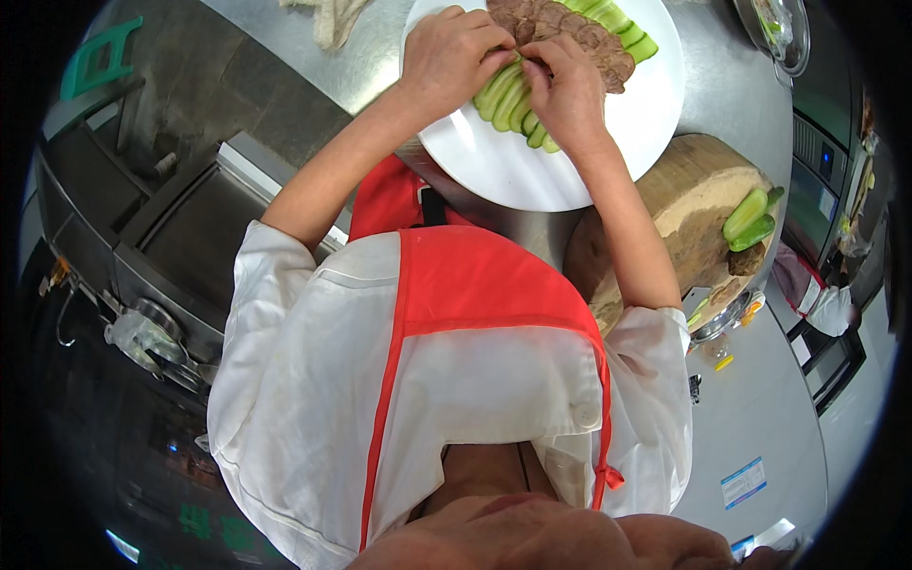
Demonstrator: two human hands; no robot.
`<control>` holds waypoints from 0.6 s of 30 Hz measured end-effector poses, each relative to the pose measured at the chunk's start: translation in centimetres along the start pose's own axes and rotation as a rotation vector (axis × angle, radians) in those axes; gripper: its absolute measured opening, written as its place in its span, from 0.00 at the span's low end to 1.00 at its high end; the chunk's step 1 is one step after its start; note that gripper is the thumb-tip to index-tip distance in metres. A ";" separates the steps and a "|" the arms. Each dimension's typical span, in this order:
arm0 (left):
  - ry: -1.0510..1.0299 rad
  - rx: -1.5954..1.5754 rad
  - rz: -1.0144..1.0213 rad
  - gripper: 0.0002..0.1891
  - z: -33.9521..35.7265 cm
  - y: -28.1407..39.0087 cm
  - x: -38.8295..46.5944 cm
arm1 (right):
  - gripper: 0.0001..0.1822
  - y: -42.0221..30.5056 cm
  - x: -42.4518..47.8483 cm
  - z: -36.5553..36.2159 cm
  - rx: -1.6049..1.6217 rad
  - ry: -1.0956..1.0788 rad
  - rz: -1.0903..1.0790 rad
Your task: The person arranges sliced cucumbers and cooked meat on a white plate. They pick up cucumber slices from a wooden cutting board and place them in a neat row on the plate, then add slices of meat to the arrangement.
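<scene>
A large white plate (513, 178) holds a row of overlapping sliced cooked meat (556, 32). Green cucumber slices (613, 25) are fanned along the meat's far side, and more cucumber slices (507, 103) fan out on the near side. My left hand (456, 60) reaches over the plate's left part, thumb and forefinger pinched at the upper ends of the near slices. Close beside it, my right hand (570, 89) also has its fingertips together on these slices, next to the meat. Fingers partly hide the pinched ends.
Right of the plate stands a thick round wooden chopping block (684, 185) bearing cucumber pieces (748, 217) and part of a cleaver (695, 299). A cloth (331, 21) lies on the steel table (719, 85) at the back left. A metal bowl (794, 35) sits far right.
</scene>
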State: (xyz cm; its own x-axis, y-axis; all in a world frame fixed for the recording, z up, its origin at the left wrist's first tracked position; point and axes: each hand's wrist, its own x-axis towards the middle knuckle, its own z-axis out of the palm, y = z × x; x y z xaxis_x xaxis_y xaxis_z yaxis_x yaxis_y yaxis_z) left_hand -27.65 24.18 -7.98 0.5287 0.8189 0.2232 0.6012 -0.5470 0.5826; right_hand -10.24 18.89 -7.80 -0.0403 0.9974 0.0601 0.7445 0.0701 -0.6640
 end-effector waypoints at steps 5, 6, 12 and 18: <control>-0.089 0.082 -0.136 0.06 0.2 0.7 0.4 | 0.07 0.0 0.0 -0.1 -0.005 -0.019 0.028; -0.092 0.087 -0.137 0.06 0.2 0.8 0.5 | 0.07 0.0 0.0 -0.1 0.000 -0.021 0.032; -0.149 0.093 -0.105 0.06 -0.2 0.7 0.7 | 0.07 -0.1 0.0 -0.3 -0.006 -0.018 0.013; -0.126 0.073 -0.074 0.06 0.1 0.4 0.4 | 0.12 0.2 0.0 0.2 0.096 0.004 0.056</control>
State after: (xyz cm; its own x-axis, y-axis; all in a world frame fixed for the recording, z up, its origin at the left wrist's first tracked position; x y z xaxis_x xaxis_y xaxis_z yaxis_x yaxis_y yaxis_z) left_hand -27.17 24.28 -7.75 0.5499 0.8314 0.0794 0.6809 -0.5013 0.5339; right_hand -10.23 18.86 -8.05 0.0024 0.9997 0.0236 0.6784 0.0157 -0.7345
